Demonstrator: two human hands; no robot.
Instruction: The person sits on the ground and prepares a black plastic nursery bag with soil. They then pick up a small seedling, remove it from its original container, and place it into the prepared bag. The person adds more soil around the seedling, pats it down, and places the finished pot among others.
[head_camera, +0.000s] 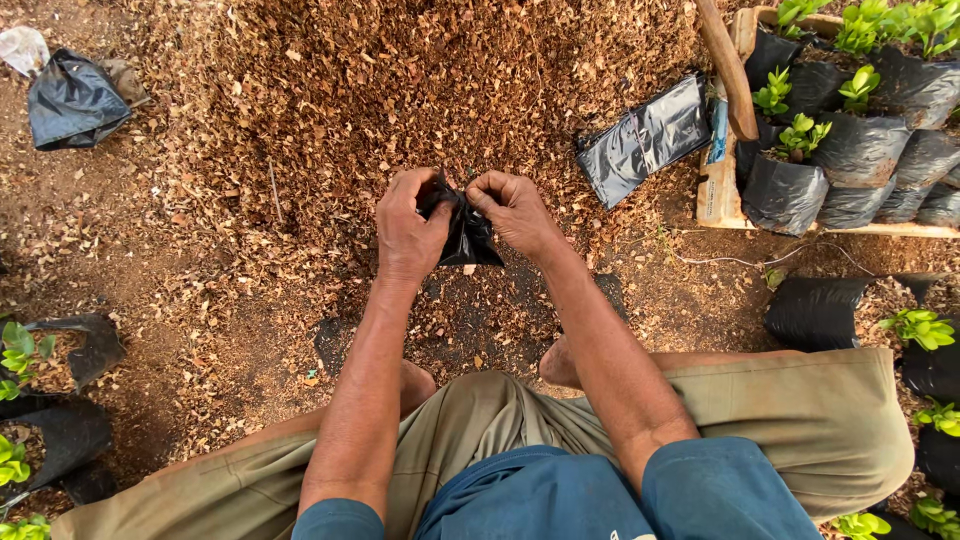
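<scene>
Basically, left hand (408, 232) and right hand (513, 208) both pinch the black plastic bag (466, 232) rim at 12 o'clock; likely light, limp, slippery.

1. The left hand (408, 228) and right hand (512, 212) are pinching a small black plastic bag (466, 232) between them.
2. A heap of brown husk mulch (420, 90) is lying beyond.
3. Bagged seedlings (850, 130) are crowding a wooden tray (722, 180) at right.
</scene>
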